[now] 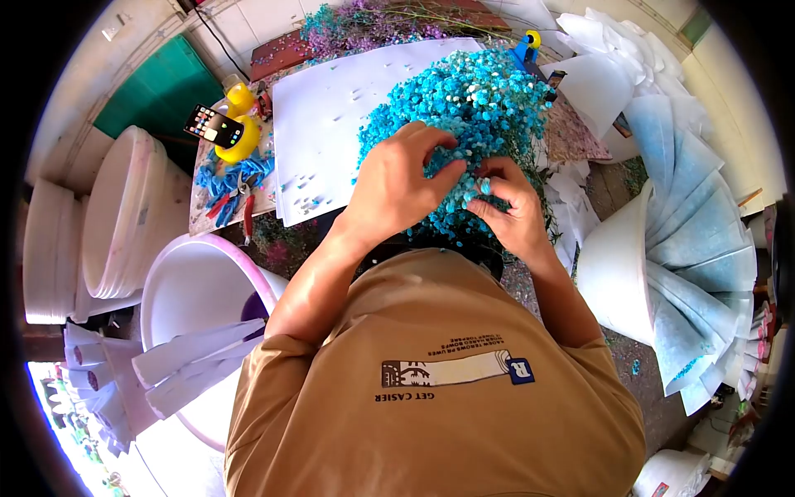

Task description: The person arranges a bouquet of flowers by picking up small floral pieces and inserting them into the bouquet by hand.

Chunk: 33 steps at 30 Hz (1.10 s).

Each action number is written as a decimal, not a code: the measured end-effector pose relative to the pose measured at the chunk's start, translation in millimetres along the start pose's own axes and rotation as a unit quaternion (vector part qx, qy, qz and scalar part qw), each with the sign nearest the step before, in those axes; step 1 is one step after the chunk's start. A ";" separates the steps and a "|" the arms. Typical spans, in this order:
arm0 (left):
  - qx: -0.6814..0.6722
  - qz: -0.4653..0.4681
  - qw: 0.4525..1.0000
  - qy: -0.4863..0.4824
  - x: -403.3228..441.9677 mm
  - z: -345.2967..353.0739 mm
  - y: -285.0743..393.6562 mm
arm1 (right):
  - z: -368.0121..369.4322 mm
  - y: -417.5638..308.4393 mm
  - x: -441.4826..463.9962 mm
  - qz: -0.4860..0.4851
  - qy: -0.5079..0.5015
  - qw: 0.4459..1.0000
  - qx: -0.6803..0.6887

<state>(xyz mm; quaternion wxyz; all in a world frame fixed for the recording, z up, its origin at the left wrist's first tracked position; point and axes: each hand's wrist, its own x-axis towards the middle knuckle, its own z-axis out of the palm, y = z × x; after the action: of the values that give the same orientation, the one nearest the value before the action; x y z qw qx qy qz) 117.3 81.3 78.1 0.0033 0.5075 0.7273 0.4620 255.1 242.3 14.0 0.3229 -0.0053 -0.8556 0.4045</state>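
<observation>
A large bunch of small blue flowers (464,91) lies over the right part of white paper sheets (319,108) on the work table. My left hand (406,178) is at the near left side of the bunch, its fingers curled in among the blossoms. Just right of it, my right hand (513,203) has thumb and fingers closed around a few blue blossoms at the near edge. What the left fingertips hold is hidden by the hand and the flowers. The lower stems are mostly out of sight.
Red-handled pruners (247,207) lie at the table's left, near a phone (214,127) on a yellow stand. A blue tape dispenser (527,54) stands behind the flowers. White buckets (613,265) with paper-wrapped bundles flank both sides. Purple flowers (373,33) lie at the back.
</observation>
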 end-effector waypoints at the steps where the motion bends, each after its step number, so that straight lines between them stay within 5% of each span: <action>1: 0.012 0.002 1.000 0.009 0.8 3.9 -2.7 | 0.7 0.8 -0.3 -0.006 0.001 1.000 -0.012; 8: -0.022 0.047 0.997 0.052 2.7 6.0 -5.5 | 3.8 7.0 0.1 -0.048 0.008 0.998 -0.047; 10: -0.348 -0.146 0.925 0.054 2.3 0.9 1.9 | 3.9 7.4 -0.8 -0.070 0.006 0.996 -0.057; 12: -0.420 -0.207 0.883 -0.001 7.2 -12.7 5.7 | 4.4 6.8 -1.8 -0.073 0.005 0.995 -0.070; 16: -0.231 -0.103 0.967 -0.018 13.7 7.8 4.8 | 5.8 7.9 -3.4 -0.083 0.003 0.992 -0.096; 18: 0.076 0.030 0.997 0.004 13.0 14.6 5.1 | 5.6 4.9 -4.8 -0.078 0.004 0.992 -0.104; 23: 0.059 0.022 0.998 -0.013 10.8 16.5 0.4 | 4.3 -0.3 -5.0 -0.074 0.013 0.992 -0.106; 25: -0.096 -0.045 0.994 0.041 9.1 12.1 7.1 | 5.1 0.0 -5.8 -0.075 0.008 0.990 -0.121; 28: -0.099 0.003 0.992 0.072 19.1 10.7 6.0 | 7.7 0.2 -6.3 -0.081 0.005 0.989 -0.128; 33: 0.176 0.018 0.984 -0.005 24.1 24.6 13.1 | 7.5 -4.6 -5.7 -0.087 -0.004 0.986 -0.142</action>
<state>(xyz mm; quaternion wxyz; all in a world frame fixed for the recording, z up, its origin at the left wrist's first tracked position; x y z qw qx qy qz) 126.8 116.4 84.0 -0.0908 0.5157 0.7878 0.3244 256.6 232.6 10.6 0.3496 0.0248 -0.9027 0.2496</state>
